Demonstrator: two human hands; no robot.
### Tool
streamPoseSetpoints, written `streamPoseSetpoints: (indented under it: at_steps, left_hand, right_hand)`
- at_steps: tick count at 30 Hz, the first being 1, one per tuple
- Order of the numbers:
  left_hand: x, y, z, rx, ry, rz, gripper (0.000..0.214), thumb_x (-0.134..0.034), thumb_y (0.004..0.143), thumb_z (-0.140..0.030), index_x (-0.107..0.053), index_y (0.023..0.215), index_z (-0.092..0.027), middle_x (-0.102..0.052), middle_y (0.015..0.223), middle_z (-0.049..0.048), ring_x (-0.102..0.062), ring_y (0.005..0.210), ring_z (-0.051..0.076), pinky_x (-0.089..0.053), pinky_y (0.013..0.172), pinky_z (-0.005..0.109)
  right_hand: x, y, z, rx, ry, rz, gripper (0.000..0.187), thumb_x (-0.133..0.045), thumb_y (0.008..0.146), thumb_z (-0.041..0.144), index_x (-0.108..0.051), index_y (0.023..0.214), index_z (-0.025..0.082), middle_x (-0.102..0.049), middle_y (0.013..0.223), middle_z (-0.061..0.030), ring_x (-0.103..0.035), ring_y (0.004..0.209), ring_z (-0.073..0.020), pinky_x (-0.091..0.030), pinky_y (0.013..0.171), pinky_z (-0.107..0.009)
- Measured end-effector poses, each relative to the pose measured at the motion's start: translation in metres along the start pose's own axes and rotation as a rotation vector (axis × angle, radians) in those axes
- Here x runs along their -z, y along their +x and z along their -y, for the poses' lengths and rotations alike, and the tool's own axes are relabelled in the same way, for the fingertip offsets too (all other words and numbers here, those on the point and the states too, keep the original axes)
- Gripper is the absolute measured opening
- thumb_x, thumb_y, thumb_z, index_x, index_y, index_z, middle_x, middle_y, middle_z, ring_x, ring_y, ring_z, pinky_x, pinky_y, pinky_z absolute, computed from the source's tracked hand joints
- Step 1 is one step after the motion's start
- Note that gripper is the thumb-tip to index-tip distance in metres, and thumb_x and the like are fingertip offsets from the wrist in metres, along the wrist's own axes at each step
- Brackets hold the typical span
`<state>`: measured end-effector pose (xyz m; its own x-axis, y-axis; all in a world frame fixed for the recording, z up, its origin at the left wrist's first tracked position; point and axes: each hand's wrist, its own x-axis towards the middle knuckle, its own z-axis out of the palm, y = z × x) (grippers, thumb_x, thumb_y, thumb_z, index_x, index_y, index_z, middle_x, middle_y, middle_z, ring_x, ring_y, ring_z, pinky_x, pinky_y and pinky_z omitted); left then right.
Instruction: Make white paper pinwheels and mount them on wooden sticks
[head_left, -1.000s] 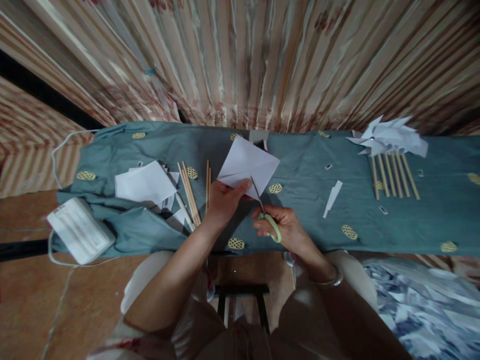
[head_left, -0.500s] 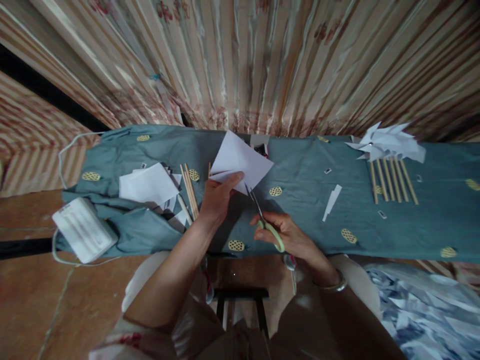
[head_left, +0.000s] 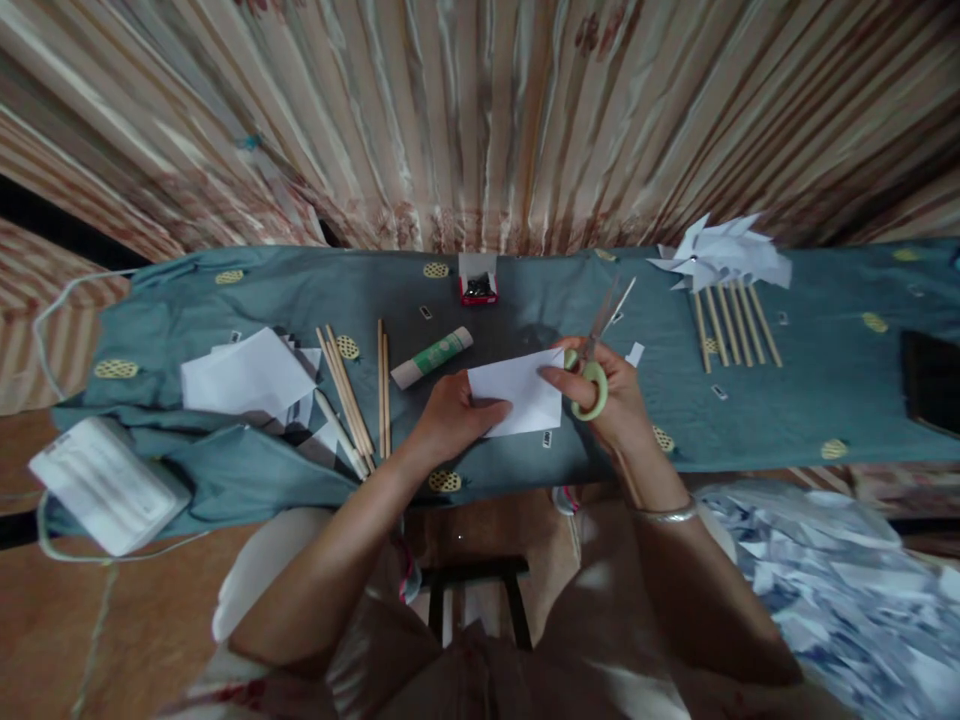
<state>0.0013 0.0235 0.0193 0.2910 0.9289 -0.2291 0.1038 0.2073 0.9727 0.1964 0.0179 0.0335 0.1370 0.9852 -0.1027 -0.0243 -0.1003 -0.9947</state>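
Observation:
A white sheet of paper (head_left: pixel 521 395) is held between my two hands, over the near part of the cloth. My left hand (head_left: pixel 459 415) pinches its left edge, thumb on top. My right hand (head_left: pixel 611 385) grips the paper's right edge between thumb and fingers, and also keeps the green-handled scissors (head_left: pixel 592 385), their blades pointing up and away. Beyond the paper lies a green and white glue stick (head_left: pixel 433 358). A small red box (head_left: pixel 478 288) with dark contents stands open near the far edge.
Wooden sticks (head_left: pixel 349 395) and a stack of white paper (head_left: pixel 247 375) lie at left, beside a white power strip (head_left: pixel 109 485). Paper pinwheels (head_left: pixel 724 258) on sticks rest at right. A dark object (head_left: pixel 930 380) lies at the right edge. Paper scraps (head_left: pixel 832 590) fill a bag below.
The paper has turned and now looks rectangular. My right hand has come up to grip it, with the scissors swung away from it. The glue stick and red box are now uncovered. The view has shifted right.

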Motion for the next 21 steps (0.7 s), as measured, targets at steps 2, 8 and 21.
streamPoseSetpoints:
  at_steps: [2, 8, 21]
  left_hand:
    - [-0.003, 0.0, 0.001, 0.003, 0.011, -0.012, 0.024, -0.078, 0.064, -0.028, -0.078, 0.085, -0.016, -0.075, 0.081, 0.0038, -0.065, 0.072, 0.02, -0.048, 0.065, 0.027]
    - [0.002, 0.005, 0.002, -0.083, 0.001, 0.004, 0.013, -0.078, 0.068, -0.029, -0.073, 0.063, -0.017, -0.066, 0.067, 0.0034, -0.059, 0.068, 0.017, -0.044, 0.065, 0.027]
    - [-0.011, 0.001, -0.002, 0.018, -0.509, -0.078, 0.038, -0.082, 0.07, -0.046, -0.078, 0.098, -0.022, -0.076, 0.11, 0.0057, -0.069, 0.101, 0.019, -0.053, 0.089, 0.028]
  right_hand:
    - [0.001, 0.001, -0.001, -0.005, -0.01, -0.029, 0.03, -0.085, 0.061, 0.038, -0.068, 0.083, 0.026, -0.051, 0.064, 0.0066, -0.042, 0.055, -0.0101, -0.037, 0.052, -0.026]
    - [0.015, 0.009, -0.004, 0.017, 0.109, -0.192, 0.029, -0.085, 0.057, 0.029, -0.068, 0.081, 0.025, -0.049, 0.066, 0.0071, -0.042, 0.059, -0.0093, -0.039, 0.056, -0.025]
    - [0.013, 0.02, -0.011, -0.11, 0.425, -0.323, 0.031, -0.084, 0.057, 0.02, -0.059, 0.076, 0.022, -0.056, 0.07, 0.0076, -0.051, 0.063, -0.0087, -0.046, 0.06, -0.024]
